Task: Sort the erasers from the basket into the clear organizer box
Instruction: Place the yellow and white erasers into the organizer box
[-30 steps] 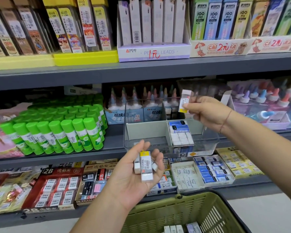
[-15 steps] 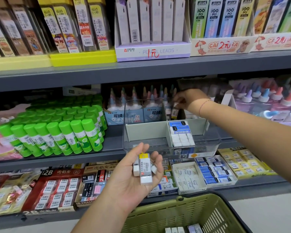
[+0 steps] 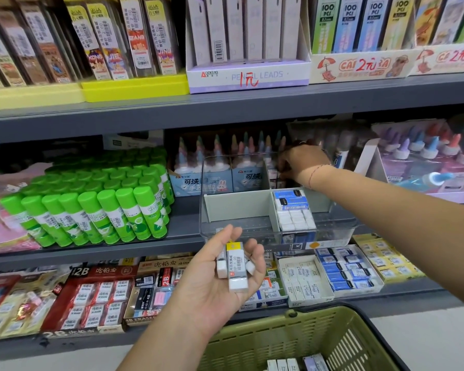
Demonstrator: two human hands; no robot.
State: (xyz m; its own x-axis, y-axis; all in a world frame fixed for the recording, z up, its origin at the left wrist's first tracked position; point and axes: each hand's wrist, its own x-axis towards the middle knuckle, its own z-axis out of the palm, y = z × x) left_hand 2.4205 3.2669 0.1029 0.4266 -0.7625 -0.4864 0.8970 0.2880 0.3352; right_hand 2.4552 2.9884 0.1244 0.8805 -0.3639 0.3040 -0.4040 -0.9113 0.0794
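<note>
We record the left hand [image 3: 220,277] palm-up, below and in front of the clear organizer box [image 3: 255,226]. Its fingers curl loosely under a small batch of sleeved erasers [image 3: 236,266], the yellow-banded one uppermost. We judge this a feeding stock, held close so the other hand travels little.

The right hand [image 3: 303,163] reaches over the box's grey divider into the rear compartment. Its fingers turn down and are hidden there, so we cannot tell whether it grips an eraser or is empty.

Just nearer than that hand, a front compartment holds blue-sleeved erasers [image 3: 292,207] stacked in rows. Beneath the left forearm, the green basket [image 3: 292,336] holds loose erasers [image 3: 295,364], so sorting appears unfinished.
</note>
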